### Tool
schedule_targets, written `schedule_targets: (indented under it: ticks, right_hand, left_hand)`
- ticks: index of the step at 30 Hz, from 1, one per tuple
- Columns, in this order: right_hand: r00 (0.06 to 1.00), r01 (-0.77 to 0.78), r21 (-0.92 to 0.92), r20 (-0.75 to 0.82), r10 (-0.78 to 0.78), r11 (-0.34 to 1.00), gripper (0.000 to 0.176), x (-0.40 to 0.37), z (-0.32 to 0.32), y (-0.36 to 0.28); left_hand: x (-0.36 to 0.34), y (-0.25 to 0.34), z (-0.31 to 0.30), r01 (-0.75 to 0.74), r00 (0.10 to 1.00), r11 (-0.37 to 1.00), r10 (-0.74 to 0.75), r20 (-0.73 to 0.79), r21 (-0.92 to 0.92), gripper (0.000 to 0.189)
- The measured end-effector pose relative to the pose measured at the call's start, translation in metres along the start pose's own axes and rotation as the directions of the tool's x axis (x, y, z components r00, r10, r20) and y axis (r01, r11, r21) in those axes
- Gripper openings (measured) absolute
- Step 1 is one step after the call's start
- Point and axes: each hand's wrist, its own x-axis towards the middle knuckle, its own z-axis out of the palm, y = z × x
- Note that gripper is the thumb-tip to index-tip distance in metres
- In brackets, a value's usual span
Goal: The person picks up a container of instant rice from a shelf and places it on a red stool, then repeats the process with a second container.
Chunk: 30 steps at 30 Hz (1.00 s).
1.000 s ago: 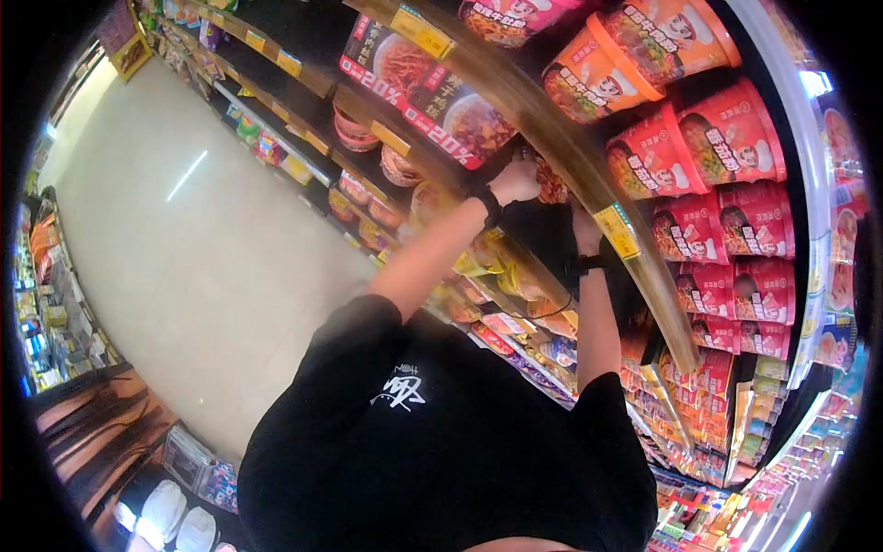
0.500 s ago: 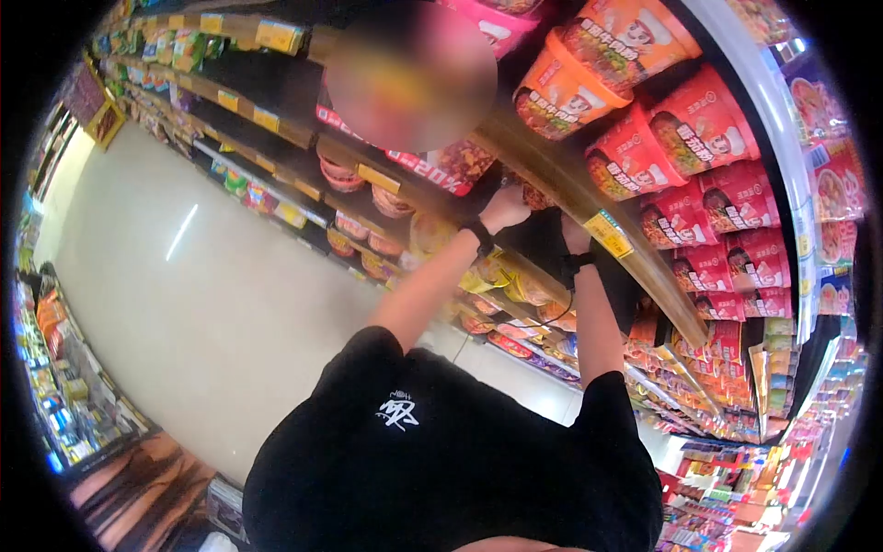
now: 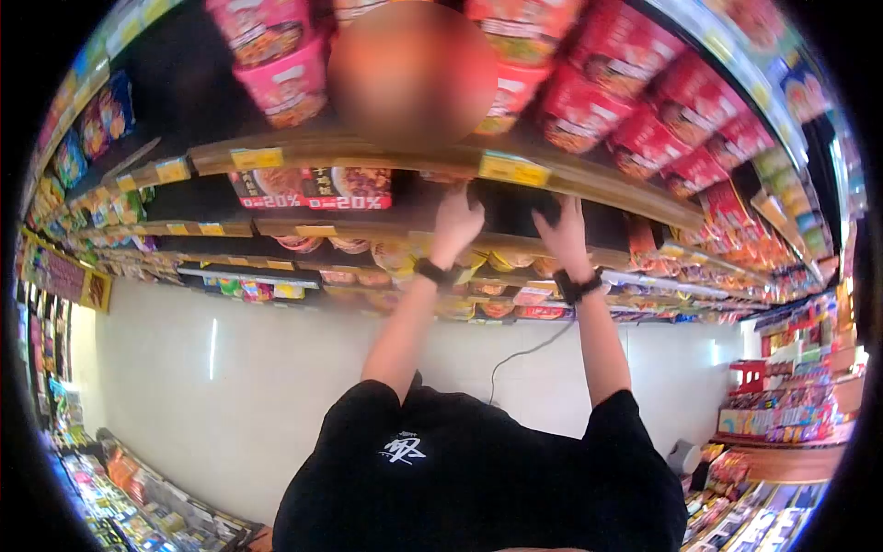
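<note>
My left hand [image 3: 457, 224] reaches under the edge of an upper shelf. Its fingers stretch up to a food box [image 3: 445, 176] that shows only in part, and whether they touch it is blurred. To the right, my right hand [image 3: 563, 232] reaches into the dark gap of the same shelf level. Its thumb is spread from the fingers, some fingertips are hidden by the shelf edge, and nothing shows in it. Food boxes [image 3: 348, 188] with a "20%" print stand left of my left hand. Each wrist wears a black band [image 3: 578, 285].
Red noodle tubs [image 3: 589, 109] and pink tubs [image 3: 280, 78] stand stacked on the shelf above. The wooden shelf edge [image 3: 368, 147] with a yellow price tag [image 3: 513, 169] runs over my hands. Lower shelves hold bowls [image 3: 349, 246]. A cable [image 3: 529, 351] hangs near my right arm.
The view has turned and levelled along the shelf. My hands were close together at a food box; now they are farther apart, with the right hand off it and its thumb spread.
</note>
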Motion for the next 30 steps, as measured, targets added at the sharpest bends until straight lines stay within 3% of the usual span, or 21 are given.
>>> schedule_targets:
  ticks: [1, 2, 4, 5, 7, 8, 9, 11, 12, 13, 15, 17, 21, 22, 25, 28, 30]
  right_hand:
    - [0.998, -0.035, 0.068, -0.048, 0.038, 0.997, 0.029, -0.027, -0.028, -0.009]
    - [0.996, -0.087, 0.066, 0.006, 0.087, 0.994, 0.031, -0.065, -0.052, -0.001]
    - [0.99, -0.129, 0.053, 0.068, 0.125, 0.99, 0.031, -0.149, -0.098, 0.028]
    - [0.907, -0.396, 0.049, 0.177, 0.382, 0.917, 0.026, -0.189, -0.131, 0.023]
    - [0.859, -0.49, 0.003, 0.172, 0.482, 0.872, 0.017, -0.291, -0.179, 0.047]
    - [0.747, -0.635, -0.073, 0.195, 0.635, 0.769, 0.02, -0.352, -0.198, 0.061]
    - [0.632, -0.677, -0.278, 0.255, 0.732, 0.682, 0.034, -0.421, -0.211, 0.082]
    - [0.559, -0.627, -0.428, 0.335, 0.759, 0.651, 0.044, -0.511, -0.256, 0.075]
    - [0.336, -0.733, -0.464, 0.391, 0.857, 0.498, 0.044, -0.527, -0.283, 0.056]
    - [0.313, -0.765, -0.452, 0.362, 0.878, 0.459, 0.042, -0.568, -0.294, 0.052]
    - [0.17, -0.869, -0.393, 0.332, 0.928, 0.299, 0.038, -0.612, -0.319, 0.038]
    - [0.05, -0.945, -0.308, 0.206, 0.977, 0.113, 0.036, -0.627, -0.338, 0.026]
    - [0.022, -0.957, -0.287, 0.098, 0.995, 0.049, 0.031, -0.672, -0.342, 0.066]
    - [-0.003, -0.964, -0.265, 0.117, 0.993, 0.028, 0.032, -0.662, -0.352, 0.083]
    - [0.072, -0.96, -0.249, 0.236, 0.969, 0.132, 0.036, -0.638, -0.386, 0.149]
    - [0.058, -0.97, -0.228, 0.123, 0.991, 0.085, 0.036, -0.635, -0.428, 0.212]
    - [0.015, -0.978, -0.206, 0.052, 0.999, 0.025, 0.039, -0.643, -0.468, 0.245]
  left_hand:
    - [-0.016, 0.006, 0.017, -0.061, 0.997, 0.996, 0.064, 0.051, -0.066, 0.037]
    - [-0.035, 0.029, 0.022, -0.009, 0.971, 0.989, 0.043, 0.234, -0.146, 0.036]
    - [-0.074, 0.059, 0.048, 0.119, 0.831, 0.951, 0.063, 0.553, -0.287, 0.033]
    - [-0.095, 0.061, 0.071, 0.193, 0.716, 0.92, 0.106, 0.69, -0.341, 0.032]
    - [-0.12, 0.076, 0.094, 0.15, 0.372, 0.929, 0.264, 0.89, -0.338, 0.033]
    - [-0.136, 0.084, 0.102, 0.132, 0.324, 0.948, 0.235, 0.916, -0.289, 0.034]
    - [-0.145, 0.087, 0.112, 0.106, 0.292, 0.961, 0.217, 0.932, -0.257, 0.033]
    - [-0.17, 0.076, 0.134, 0.119, 0.25, 0.983, 0.105, 0.962, -0.138, 0.031]
    - [-0.181, 0.064, 0.146, 0.126, 0.235, 0.99, 0.035, 0.971, -0.067, 0.03]
    - [-0.189, 0.053, 0.161, 0.132, 0.228, 0.991, -0.037, 0.973, 0.007, 0.029]
    - [-0.201, 0.039, 0.199, 0.109, 0.213, 0.985, -0.153, 0.965, 0.132, 0.027]
    - [-0.21, 0.024, 0.244, 0.073, 0.198, 0.968, -0.249, 0.948, 0.239, 0.026]
    - [-0.228, -0.002, 0.336, -0.039, 0.133, 0.889, -0.448, 0.884, 0.457, 0.025]
    - [-0.234, -0.008, 0.357, -0.065, 0.114, 0.865, -0.488, 0.865, 0.497, 0.026]
    - [-0.256, -0.016, 0.426, -0.166, 0.059, 0.812, -0.558, 0.827, 0.56, 0.027]
    - [-0.276, -0.01, 0.509, -0.27, 0.011, 0.808, -0.541, 0.841, 0.524, 0.028]
    - [-0.288, 0.013, 0.574, -0.302, -0.006, 0.859, -0.436, 0.9, 0.414, 0.03]
